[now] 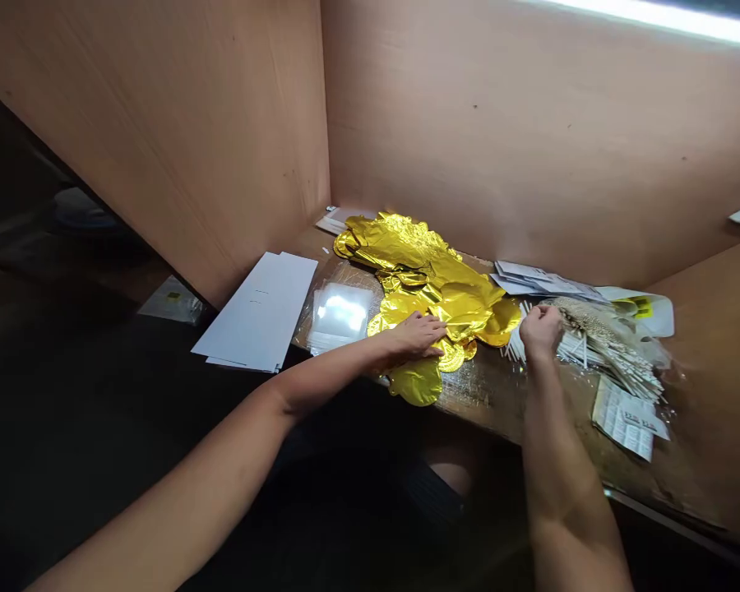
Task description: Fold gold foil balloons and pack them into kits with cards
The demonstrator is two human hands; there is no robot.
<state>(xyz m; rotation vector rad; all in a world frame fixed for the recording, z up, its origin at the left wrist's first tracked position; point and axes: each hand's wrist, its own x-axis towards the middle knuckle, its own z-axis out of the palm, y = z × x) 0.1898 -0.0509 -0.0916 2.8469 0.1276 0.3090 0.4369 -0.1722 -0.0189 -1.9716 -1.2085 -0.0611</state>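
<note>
My left hand (pixel 416 335) lies on a heap of flat gold foil balloons (pixel 469 288), its fingers stretched to the right over the foil. Below that hand, one foil piece (pixel 416 385) hangs past the front edge of the wooden shelf. My right hand (pixel 541 329) is closed in a fist at the right end of the heap. Thin white sticks (pixel 515 349) show beside and under the fist, which seems to grip some; its fingertips are hidden. Right of it lies a larger bundle of white sticks (pixel 632 370) in clear plastic.
Clear plastic sleeves (pixel 340 316) and large white sheets (pixel 259 308) lie left of the foil. Folded papers (pixel 546 281) rest against the back panel. Printed paper slips (pixel 629 418) lie at front right. Wooden panels (pixel 499 123) enclose the shelf behind and at both sides.
</note>
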